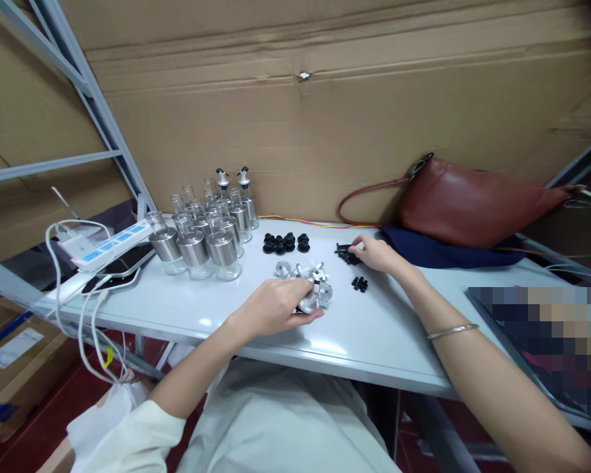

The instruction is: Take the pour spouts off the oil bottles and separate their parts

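My left hand (278, 307) is closed round a round silver pourer cap (307, 302) above the front of the table. Several more silver and white pourer caps (283, 269) lie just beyond it, partly hidden by the fingers. My right hand (374, 253) pinches at a pile of slim black plastic levers (345, 255); its fingertips cover the piece between them. Nearer me lies a small cluster of black bits (359, 284). Black ribbed stoppers (279, 244) stand grouped behind the caps.
Glass bottles with steel bands (194, 253) crowd the left side; two at the back wear pourers (244, 176). A power strip (113, 246), phones and white cables lie at far left. A brown bag (473, 203) rests on dark blue cloth (453, 251). Cardboard (295, 131) walls the back.
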`<state>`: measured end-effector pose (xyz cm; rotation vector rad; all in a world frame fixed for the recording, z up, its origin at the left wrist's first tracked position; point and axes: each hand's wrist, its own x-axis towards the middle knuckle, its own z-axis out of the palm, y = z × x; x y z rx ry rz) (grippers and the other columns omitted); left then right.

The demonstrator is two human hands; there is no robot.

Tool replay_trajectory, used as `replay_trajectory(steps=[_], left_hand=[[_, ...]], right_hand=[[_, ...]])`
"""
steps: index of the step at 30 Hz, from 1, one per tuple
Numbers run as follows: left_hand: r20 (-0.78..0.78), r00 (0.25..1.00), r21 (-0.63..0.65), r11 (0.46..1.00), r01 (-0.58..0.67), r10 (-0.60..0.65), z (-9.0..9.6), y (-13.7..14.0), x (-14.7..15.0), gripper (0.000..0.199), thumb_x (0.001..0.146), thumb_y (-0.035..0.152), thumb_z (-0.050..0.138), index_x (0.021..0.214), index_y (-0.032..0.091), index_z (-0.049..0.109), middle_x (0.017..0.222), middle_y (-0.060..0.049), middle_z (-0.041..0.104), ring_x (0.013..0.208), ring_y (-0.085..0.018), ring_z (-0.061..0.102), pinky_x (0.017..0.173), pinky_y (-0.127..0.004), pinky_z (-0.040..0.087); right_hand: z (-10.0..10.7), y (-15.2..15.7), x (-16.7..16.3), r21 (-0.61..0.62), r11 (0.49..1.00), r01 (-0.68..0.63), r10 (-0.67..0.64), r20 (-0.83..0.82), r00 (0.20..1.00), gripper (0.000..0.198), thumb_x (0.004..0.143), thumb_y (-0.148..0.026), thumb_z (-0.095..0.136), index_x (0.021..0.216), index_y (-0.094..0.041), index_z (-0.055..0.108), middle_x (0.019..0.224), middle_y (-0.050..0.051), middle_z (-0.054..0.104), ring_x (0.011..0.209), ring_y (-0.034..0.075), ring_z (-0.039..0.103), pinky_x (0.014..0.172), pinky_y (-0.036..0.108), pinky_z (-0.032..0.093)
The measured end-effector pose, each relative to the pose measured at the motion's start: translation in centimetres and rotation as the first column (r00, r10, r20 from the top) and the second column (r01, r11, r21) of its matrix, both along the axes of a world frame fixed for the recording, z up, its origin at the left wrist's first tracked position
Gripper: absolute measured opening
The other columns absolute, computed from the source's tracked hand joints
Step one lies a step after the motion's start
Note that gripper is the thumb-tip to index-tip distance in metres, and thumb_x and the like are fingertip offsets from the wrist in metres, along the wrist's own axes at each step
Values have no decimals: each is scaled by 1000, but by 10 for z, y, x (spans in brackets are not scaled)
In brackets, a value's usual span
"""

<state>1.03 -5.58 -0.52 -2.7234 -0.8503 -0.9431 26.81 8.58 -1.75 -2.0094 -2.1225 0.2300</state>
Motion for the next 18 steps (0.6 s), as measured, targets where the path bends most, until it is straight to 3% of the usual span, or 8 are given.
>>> replay_trajectory(steps=[5,13,16,18], left_hand=[[-15,1000,-11,1000,-3,3,-1,1,0,25,92,41,43,81,19,41,63,1,57,54,-15,58,50,-24,35],[30,1000,-2,1000,-3,3,-3,0,0,24,92,42,43,87,19,39,64,1,58,51,-15,58,48,-24,37],[77,997,10,1000,-23,22,-4,0,-1,28,92,45,39,97,17,36,70,-1,60,51,-16,58,48,-25,38],[65,998,1,1000,-27,26,-4,1,-1,30,92,46,38,99,17,35,74,-3,60,53,-17,59,49,-25,40]], right_hand=[[5,4,9,-30,997,72,-73,-16,997,32,92,-22,38,113,-12,59,84,13,69,89,25,65,77,31,44],[9,-2,-1,-188,977,104,-124,-101,987,27,79,-5,49,100,-8,66,72,9,70,60,14,64,59,21,47],[21,-13,-6,-102,988,120,-129,-88,988,20,82,-12,51,94,-10,66,77,11,69,70,18,64,64,24,45],[31,-25,-12,69,994,88,-81,-99,992,20,86,-23,49,98,-14,63,85,11,67,79,20,62,69,27,43]])
